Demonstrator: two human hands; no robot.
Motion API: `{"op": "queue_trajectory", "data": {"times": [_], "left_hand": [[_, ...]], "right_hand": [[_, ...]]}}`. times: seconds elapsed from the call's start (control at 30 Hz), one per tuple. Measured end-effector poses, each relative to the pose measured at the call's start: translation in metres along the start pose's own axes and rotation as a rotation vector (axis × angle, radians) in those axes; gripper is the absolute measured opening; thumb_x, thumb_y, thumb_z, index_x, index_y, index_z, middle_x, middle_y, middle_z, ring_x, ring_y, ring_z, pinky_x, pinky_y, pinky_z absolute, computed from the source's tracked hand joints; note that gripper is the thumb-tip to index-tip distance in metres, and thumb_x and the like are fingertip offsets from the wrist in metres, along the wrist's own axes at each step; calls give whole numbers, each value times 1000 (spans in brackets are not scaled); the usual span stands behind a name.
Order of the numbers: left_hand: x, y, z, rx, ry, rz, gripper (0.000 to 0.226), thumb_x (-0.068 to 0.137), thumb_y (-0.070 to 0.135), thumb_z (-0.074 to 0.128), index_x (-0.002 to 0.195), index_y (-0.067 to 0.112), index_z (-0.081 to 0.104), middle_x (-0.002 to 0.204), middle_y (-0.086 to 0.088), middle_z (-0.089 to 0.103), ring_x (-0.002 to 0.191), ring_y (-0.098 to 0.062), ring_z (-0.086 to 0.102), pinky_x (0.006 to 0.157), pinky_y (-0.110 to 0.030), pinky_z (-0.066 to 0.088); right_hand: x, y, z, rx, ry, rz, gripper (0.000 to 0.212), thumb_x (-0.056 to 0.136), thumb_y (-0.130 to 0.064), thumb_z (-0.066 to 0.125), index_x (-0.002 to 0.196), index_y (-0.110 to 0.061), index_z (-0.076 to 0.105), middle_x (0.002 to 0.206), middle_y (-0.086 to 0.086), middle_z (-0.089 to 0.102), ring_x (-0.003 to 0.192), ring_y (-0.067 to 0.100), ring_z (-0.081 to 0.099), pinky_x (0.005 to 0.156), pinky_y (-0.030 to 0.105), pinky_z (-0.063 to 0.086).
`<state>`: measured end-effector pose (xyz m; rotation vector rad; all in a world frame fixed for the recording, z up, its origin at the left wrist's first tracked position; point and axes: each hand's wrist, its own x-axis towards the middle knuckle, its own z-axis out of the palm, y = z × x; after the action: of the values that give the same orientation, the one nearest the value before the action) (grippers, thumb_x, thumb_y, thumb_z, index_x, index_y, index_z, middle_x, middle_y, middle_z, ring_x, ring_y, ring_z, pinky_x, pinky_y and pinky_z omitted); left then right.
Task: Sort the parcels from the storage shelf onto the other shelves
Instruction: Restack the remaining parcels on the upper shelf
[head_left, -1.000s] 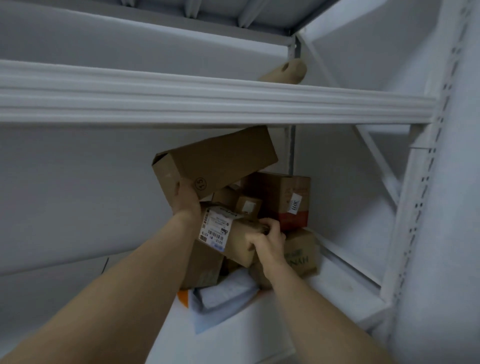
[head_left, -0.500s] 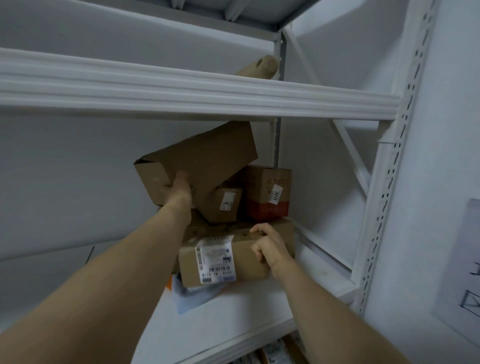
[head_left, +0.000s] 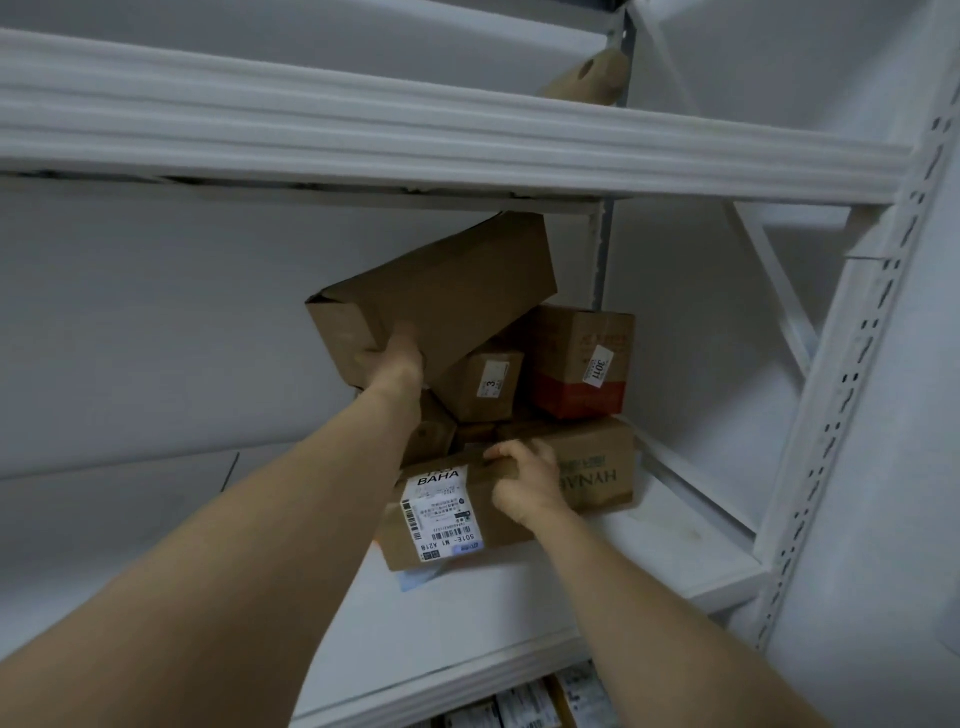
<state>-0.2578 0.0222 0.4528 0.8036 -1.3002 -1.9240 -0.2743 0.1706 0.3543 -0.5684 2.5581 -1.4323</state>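
A pile of cardboard parcels sits at the back right of the white shelf. My left hand grips the lower end of a long plain box, tilted up against the shelf above. My right hand grips the top edge of a labelled box at the front of the pile. Behind are a small box marked 3, a brown-and-red box marked 3011 and a wide printed box.
The upper shelf beam runs right above the long box. A tan parcel lies on that upper shelf. A perforated upright and diagonal brace close the right side. More labelled parcels show on the shelf below.
My right hand has pulled the labelled box forward and down out of the pile. My left hand keeps holding the long box tilted up.
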Motion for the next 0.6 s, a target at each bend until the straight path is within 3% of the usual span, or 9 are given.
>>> {"op": "queue_trajectory", "data": {"times": [0.07, 0.17, 0.27, 0.33, 0.4, 0.53, 0.6], "left_hand": [[2, 0, -1, 5, 3, 6, 64, 80, 49, 52, 137, 21, 46, 123, -7, 59, 100, -28, 62, 85, -40, 56], [4, 0, -1, 1, 16, 6, 63, 80, 50, 51, 136, 21, 47, 122, -6, 59, 101, -28, 61, 93, -43, 52], [4, 0, -1, -7, 22, 13, 62, 81, 50, 52, 136, 21, 45, 120, -6, 59, 102, -29, 60, 93, -43, 52], [5, 2, -2, 5, 17, 22, 65, 80, 52, 51, 138, 22, 44, 123, -7, 58, 105, -30, 60, 95, -44, 51], [5, 2, -3, 33, 16, 16, 66, 81, 52, 51, 139, 21, 42, 125, -7, 57, 107, -31, 59, 96, -45, 50], [1, 3, -4, 65, -2, 7, 76, 77, 60, 52, 141, 21, 42, 127, -6, 56, 109, -29, 57, 97, -44, 48], [0, 7, -4, 17, -25, -5, 105, 51, 83, 50, 139, 25, 45, 127, -4, 58, 108, -29, 58, 97, -47, 47]], "right_hand": [[-2, 2, 6, -178, 68, -56, 48, 82, -2, 52, 113, -38, 62, 149, 1, 21, 137, 26, 23, 113, 38, 25], [-5, 1, 8, -299, 90, -53, 47, 83, -14, 56, 120, -42, 58, 146, 2, 26, 133, 26, 27, 111, 40, 25], [-5, -6, 11, -805, 130, -274, 52, 80, -29, 64, 130, -30, 53, 148, 7, 26, 136, 29, 23, 111, 43, 18], [-3, -15, 20, -1111, 37, -407, 65, 77, -39, 66, 135, -19, 46, 144, 13, 34, 133, 33, 26, 113, 48, 11], [1, -24, 28, -1280, -64, -394, 78, 76, -48, 66, 141, -17, 36, 143, 17, 35, 134, 39, 26, 115, 52, 5], [11, -41, 35, -1398, -246, -352, 99, 80, -51, 62, 154, -17, 6, 155, 23, 15, 143, 43, 10, 115, 55, 0], [16, -45, 34, -1357, -341, -299, 104, 80, -46, 65, 154, -19, -4, 156, 25, 8, 144, 45, 3, 115, 57, -3]]}}
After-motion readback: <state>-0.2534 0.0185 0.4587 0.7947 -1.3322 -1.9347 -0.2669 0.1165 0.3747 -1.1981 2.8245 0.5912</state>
